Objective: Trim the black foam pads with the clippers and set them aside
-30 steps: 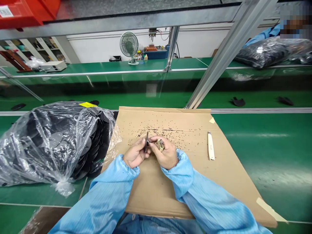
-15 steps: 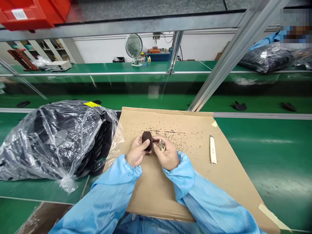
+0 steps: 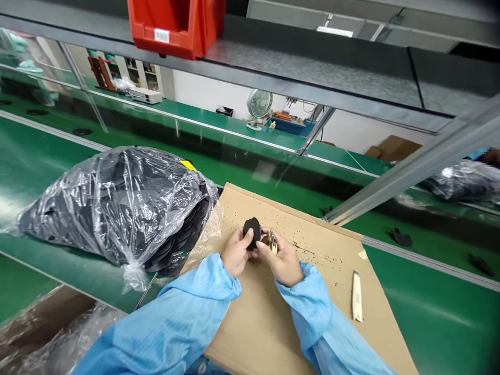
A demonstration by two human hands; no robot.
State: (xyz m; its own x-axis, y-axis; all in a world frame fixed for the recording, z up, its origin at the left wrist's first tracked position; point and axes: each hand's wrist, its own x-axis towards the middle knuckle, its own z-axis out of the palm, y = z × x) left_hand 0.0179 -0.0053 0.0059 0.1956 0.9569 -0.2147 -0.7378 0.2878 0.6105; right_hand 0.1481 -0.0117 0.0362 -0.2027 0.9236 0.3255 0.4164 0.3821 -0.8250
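Observation:
My left hand is closed on a thin black oval pad, with the thumb lying on its face. The pad is tilted up above the cardboard sheet. Closed around a small metal tool with a cream-coloured part is my right hand, its fingertips close against the pad's right edge. Much of the tool is hidden in the fingers, so I cannot make out its kind. Tiny black bits are scattered on the cardboard past the hands. A cream-handled flat cutter lies to the right.
To the left, a clear plastic bag bulges with black flat pieces, its mouth near the cardboard. A slanting metal post rises behind the cardboard. Overhead, a red bin sits on a shelf. Black pieces lie on the green belt.
The head view has turned left and tilted, so the scene sits further right. Both hands still hold the pad and the tool; the pad's face now shows more broadly.

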